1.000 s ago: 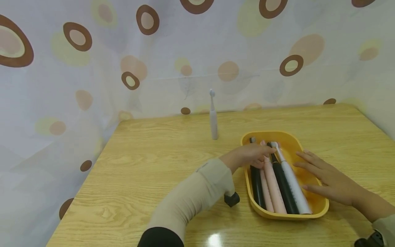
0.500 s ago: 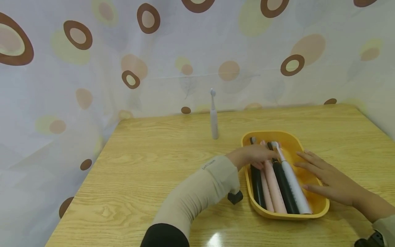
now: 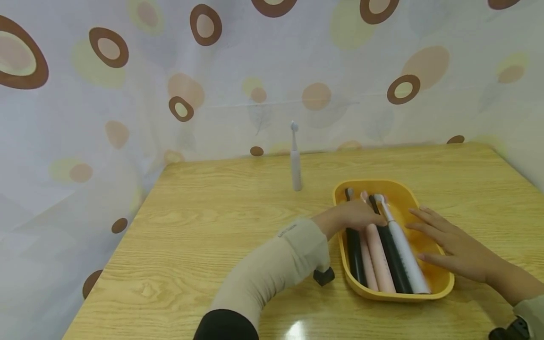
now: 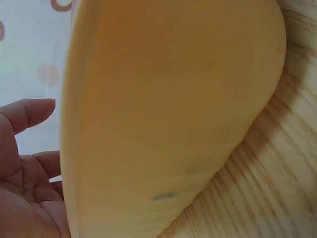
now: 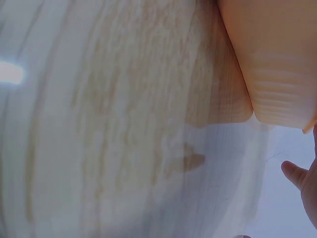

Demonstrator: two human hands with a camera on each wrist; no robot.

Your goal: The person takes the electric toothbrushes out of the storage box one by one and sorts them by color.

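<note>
At far left hangs a whitish cloth (image 3: pixel 63 132) printed with brown rings; it also runs behind the pale wood-grain tabletop (image 3: pixel 191 212). A beige fabric sleeve (image 3: pixel 272 269) with a black band (image 3: pixel 227 326) reaches in from below. Beyond it, a slim white electric toothbrush (image 3: pixel 295 171) stands upright on the tabletop. The left hand (image 3: pixel 357 215) extends over the left rim of a yellow, rounded rectangular tray (image 3: pixel 399 191), above the upper parts of the toothbrushes there; its fingertips are partly hidden, so I cannot tell whether its grip pinches anything. Inside the tray, side by side, lie a glossy black toothbrush (image 3: pixel 356 257), a slim pink toothbrush (image 3: pixel 369 264), a thicker pink toothbrush (image 3: pixel 380 259), a second black toothbrush (image 3: pixel 396 262) and a thick white toothbrush (image 3: pixel 409 259). The right hand (image 3: pixel 450 245) reaches over the right rim, its grip spread, fingers fanned. At far right, a dark device (image 3: pixel 516 329) sits by the beige cuff (image 3: pixel 531 311).
</note>
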